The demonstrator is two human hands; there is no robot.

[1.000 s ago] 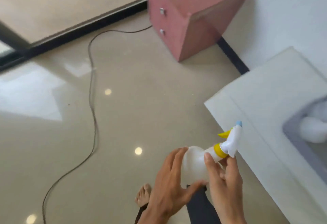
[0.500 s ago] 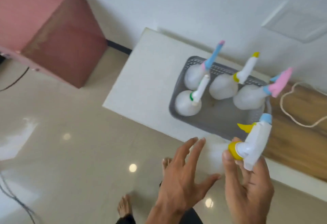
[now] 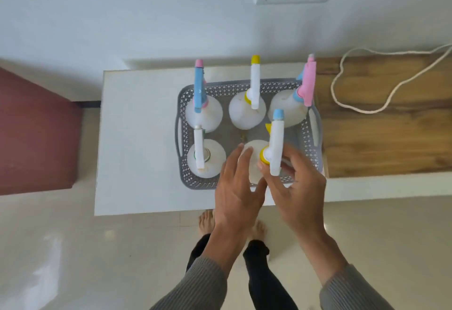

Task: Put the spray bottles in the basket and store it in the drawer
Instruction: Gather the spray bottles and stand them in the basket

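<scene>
Just left of the grip stands a green-collared bottle, which a tilted landing could knock over. The left hand lies flat-fingered on the body of the spray bottle, while the right hand pinches its yellow neck, low in the front row of the basket.

A white rectangular table stands against a plain white wall. Left of the table sits a dark red boxy cabinet; right of it a brown wood-grain surface carries a looped white cord. In front of the table, glossy beige floor tiles reflect soft light.
</scene>
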